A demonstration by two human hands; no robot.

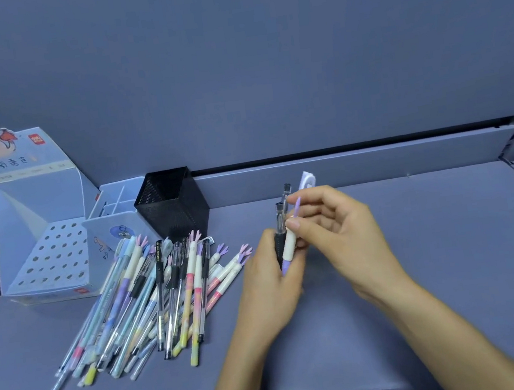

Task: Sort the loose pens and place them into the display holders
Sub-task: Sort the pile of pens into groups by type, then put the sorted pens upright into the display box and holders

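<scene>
One blue-grey worktop (424,270) carries all items. At its far left stands the perforated display box (53,256), its holes unfilled as far as can be seen. Just beside the box stand the pale blue divided holder (111,228) and the black mesh cup (174,206); no pens are visible in either. The loose pen pile (152,302) fans out in front of these holders and is largely unsorted. The left hand (271,285) and right hand (336,226) work to the right of the pile, well apart from the holders. The left hand grips a small upright bundle, comprising two clear black-grip pens (281,221) and a white-and-lilac pen (290,243). The right hand pinches the upper part of the white-and-lilac pen with thumb and forefinger. A small white item (308,181) shows behind the bundle; it may be another pen top, but the view does not settle this. Judged step: separating pens by type within the held bundle. The next move calls for drawing one type free, then carrying it left across the pile to a matching holder.
</scene>
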